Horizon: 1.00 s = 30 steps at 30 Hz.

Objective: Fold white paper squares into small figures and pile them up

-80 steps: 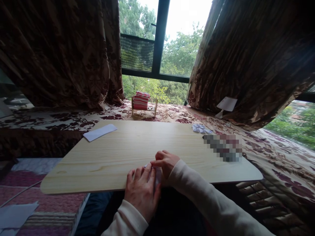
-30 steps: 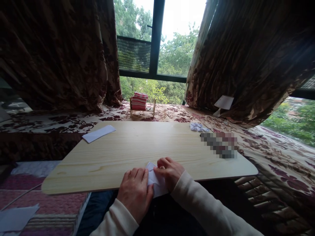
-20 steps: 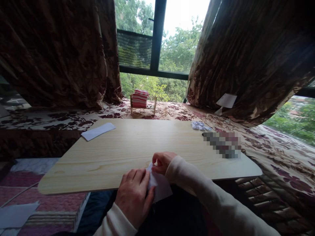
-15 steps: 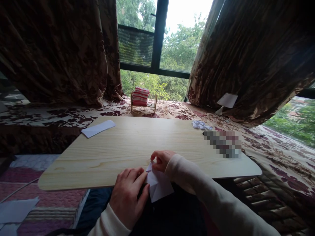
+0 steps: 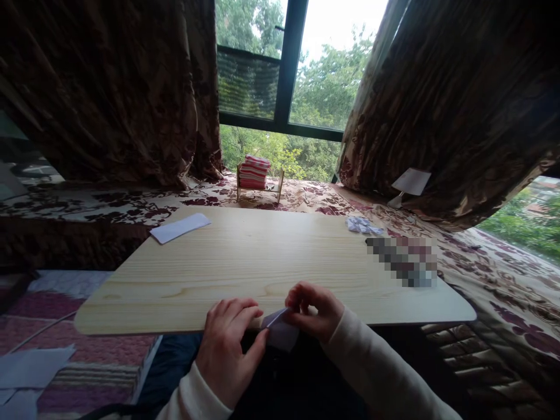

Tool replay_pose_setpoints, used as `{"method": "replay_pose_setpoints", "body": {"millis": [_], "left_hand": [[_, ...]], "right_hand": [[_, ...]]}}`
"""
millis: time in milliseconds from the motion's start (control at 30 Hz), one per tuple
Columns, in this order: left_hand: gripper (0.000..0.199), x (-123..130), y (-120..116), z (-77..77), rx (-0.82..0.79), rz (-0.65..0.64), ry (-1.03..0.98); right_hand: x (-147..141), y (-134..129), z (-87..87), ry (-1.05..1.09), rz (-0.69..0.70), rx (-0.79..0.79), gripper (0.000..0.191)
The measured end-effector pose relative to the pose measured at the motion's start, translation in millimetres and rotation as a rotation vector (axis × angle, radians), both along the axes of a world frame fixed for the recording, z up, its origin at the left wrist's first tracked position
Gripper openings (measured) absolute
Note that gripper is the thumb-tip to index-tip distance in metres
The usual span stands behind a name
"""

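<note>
A small piece of folded white paper (image 5: 282, 337) is between my hands at the table's near edge, its lower part hanging past the edge. One flap is raised along a crease. With thumb and fingertips, my right hand (image 5: 315, 310) pinches the paper's upper right corner. My left hand (image 5: 231, 344) grips the left side, its thumb against the paper and its fingers curved at the table edge. The underside of the fold is hidden from me.
The pale wooden table (image 5: 245, 251) bears a stack of white paper strips (image 5: 180, 228), some crumpled or folded white paper (image 5: 364, 226) and a blurred-out item (image 5: 405, 261). More sheets (image 5: 32, 367) lie lower left. Behind stand a small rack with striped cloths (image 5: 254, 172) and a lamp (image 5: 411, 182).
My right hand has moved right and toward me, drawing the paper's top corner over. The paper now looks smaller and more folded. My left hand has stayed nearly in place.
</note>
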<state>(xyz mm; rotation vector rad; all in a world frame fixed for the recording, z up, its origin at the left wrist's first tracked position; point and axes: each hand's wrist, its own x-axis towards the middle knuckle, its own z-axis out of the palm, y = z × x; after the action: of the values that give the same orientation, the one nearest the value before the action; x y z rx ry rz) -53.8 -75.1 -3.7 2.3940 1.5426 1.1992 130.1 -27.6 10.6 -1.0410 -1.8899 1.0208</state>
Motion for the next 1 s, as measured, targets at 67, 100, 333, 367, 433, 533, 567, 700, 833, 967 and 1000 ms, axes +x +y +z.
{"method": "replay_pose_setpoints", "body": {"millis": [67,100,333,367,433,533,567,700,833,967,1000], "left_hand": [[0.011,1.4,-1.9,6.9,-0.081,-0.074,-0.073],[0.010,2.4,-3.1,11.1,-0.118,-0.112,-0.118],[0.013,8.9,-13.1,38.9,-0.292,-0.194,-0.329],[0.014,9.8,-13.6,41.2,-0.307,-0.191,-0.335],[0.012,11.9,-13.1,43.7,-0.285,-0.184,-0.325],[0.009,15.3,-9.6,44.1,-0.157,-0.189,-0.269],[0.009,16.2,-8.4,43.8,-0.111,-0.190,-0.251],[0.010,18.1,-6.5,44.1,0.009,-0.176,-0.201],[0.012,18.1,-7.7,45.5,0.087,-0.177,-0.161],[0.014,18.2,-7.7,45.4,0.131,-0.186,-0.142],[0.014,18.3,-7.7,45.5,0.128,-0.188,-0.142]], "right_hand": [[4.2,-6.8,1.9,0.076,0.007,0.050,0.012],[5.6,-9.2,3.5,0.098,0.018,0.070,0.011],[3.9,-17.7,23.3,0.115,0.041,0.220,0.013],[2.9,-18.8,26.2,0.118,0.054,0.235,0.011],[0.8,-20.6,30.8,0.126,0.069,0.259,0.009],[-1.6,-22.2,33.7,0.131,0.072,0.268,0.005],[-2.1,-22.5,33.7,0.132,0.072,0.262,0.004],[-3.2,-23.1,32.0,0.141,0.070,0.218,0.004],[-3.9,-24.3,33.2,0.161,0.061,0.189,0.003],[-4.1,-25.4,37.2,0.174,0.058,0.201,0.005],[-4.1,-25.5,38.1,0.172,0.062,0.211,0.005]]}}
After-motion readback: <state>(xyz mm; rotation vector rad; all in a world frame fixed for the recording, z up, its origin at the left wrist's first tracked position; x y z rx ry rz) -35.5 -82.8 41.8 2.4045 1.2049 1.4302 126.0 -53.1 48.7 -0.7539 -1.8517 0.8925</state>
